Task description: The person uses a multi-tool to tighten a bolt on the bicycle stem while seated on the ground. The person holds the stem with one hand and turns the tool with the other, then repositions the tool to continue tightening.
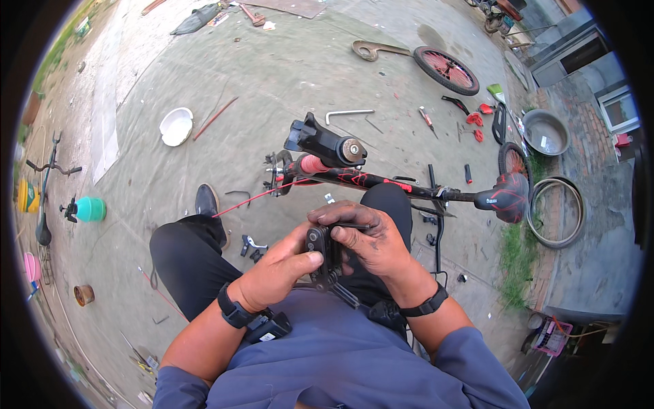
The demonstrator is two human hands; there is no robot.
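A dark folding hex key set [323,253] is held between my two hands, in front of my lap. My left hand [281,271] grips its left side, the thumb pressed on the body. My right hand [375,240] closes on it from the right, thumb and fingers around one of the folding keys. Some keys stick out toward my body at the lower end. Just beyond my hands lies a black and red bicycle frame [361,180], with its black stem [328,144] to the left and its saddle [505,198] to the right. A red cable [266,195] runs from the frame past my shoe.
A spoked wheel [446,71], a loose tyre [579,217] and a grey basin [546,132] lie toward the right. Beyond the frame are a large hex key [349,113], a screwdriver [427,121] and a white bowl [176,127]. A brake lever [256,243] lies between my legs.
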